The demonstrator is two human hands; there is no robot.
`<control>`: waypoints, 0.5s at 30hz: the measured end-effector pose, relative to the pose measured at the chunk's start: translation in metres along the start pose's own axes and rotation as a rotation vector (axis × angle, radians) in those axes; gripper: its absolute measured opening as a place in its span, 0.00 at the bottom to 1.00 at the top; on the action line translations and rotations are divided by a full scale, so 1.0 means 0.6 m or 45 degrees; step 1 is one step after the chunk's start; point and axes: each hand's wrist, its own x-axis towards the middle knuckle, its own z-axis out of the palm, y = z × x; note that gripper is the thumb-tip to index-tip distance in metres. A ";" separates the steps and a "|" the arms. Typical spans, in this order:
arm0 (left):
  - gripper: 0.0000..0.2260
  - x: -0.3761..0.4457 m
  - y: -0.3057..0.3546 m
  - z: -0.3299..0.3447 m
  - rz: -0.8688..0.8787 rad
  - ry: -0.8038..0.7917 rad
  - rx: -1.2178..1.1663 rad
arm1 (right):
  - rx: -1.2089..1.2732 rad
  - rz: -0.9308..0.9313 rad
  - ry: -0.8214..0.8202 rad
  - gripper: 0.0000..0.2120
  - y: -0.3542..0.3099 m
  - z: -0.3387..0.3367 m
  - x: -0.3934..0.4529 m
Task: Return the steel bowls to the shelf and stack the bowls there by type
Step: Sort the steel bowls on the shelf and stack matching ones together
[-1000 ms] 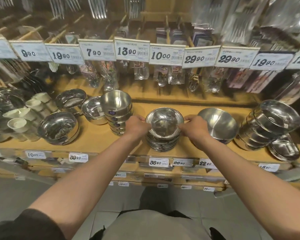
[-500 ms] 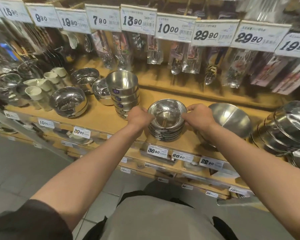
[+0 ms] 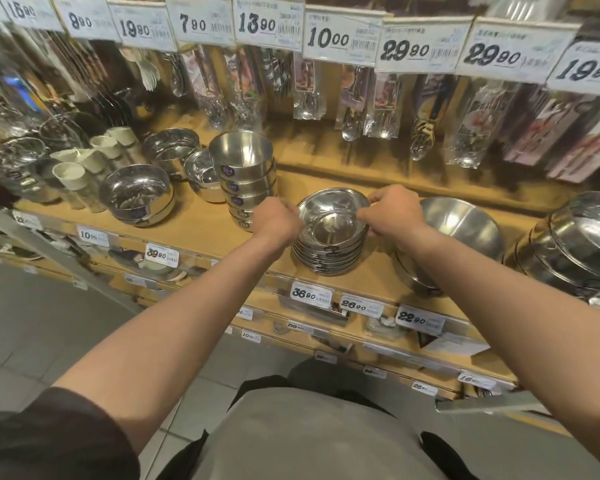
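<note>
- Steel bowls sit grouped along the wooden shelf (image 3: 201, 233); reading left to right: a wide pan-like bowl (image 3: 136, 197) at left, then a tall stack of deep bowls (image 3: 245, 174) with blue stickers
- Left hand (image 3: 278, 220): fingers curled, pinching the left rim of the top shallow bowl (image 3: 333, 216)
- Shallow-bowl stack (image 3: 328, 252) stands mid-shelf, near the front edge, just right of the deep stack; the top bowl looks nested but slightly proud of the ones under it
- Right hand (image 3: 392, 211): thumb and fingers pinch the right rim of the same top bowl; this grip is narrow, like the left one
- Large mixing bowl (image 3: 461, 230) lies tilted just beside the right wrist; a leaning stack of lidded pots (image 3: 582, 244) is at far right
- Handling, judged: thin polished steel, light, rigid, slippery; the rolled rim at opposite sides is the sensible hold; nested bowls may stick or clatter
- Versus half a second ago: both hands hold the same rim points; the view has swung closer and leftward, and the stack reads unchanged
</note>
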 end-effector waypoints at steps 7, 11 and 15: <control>0.05 -0.005 -0.002 0.000 0.006 0.003 0.088 | 0.014 0.028 -0.049 0.09 0.012 0.004 0.007; 0.13 0.001 0.003 0.002 -0.045 0.006 0.122 | 0.056 0.080 -0.108 0.09 0.013 0.004 0.014; 0.08 0.009 0.008 0.005 -0.056 0.000 0.202 | 0.022 0.062 -0.133 0.09 0.017 0.009 0.024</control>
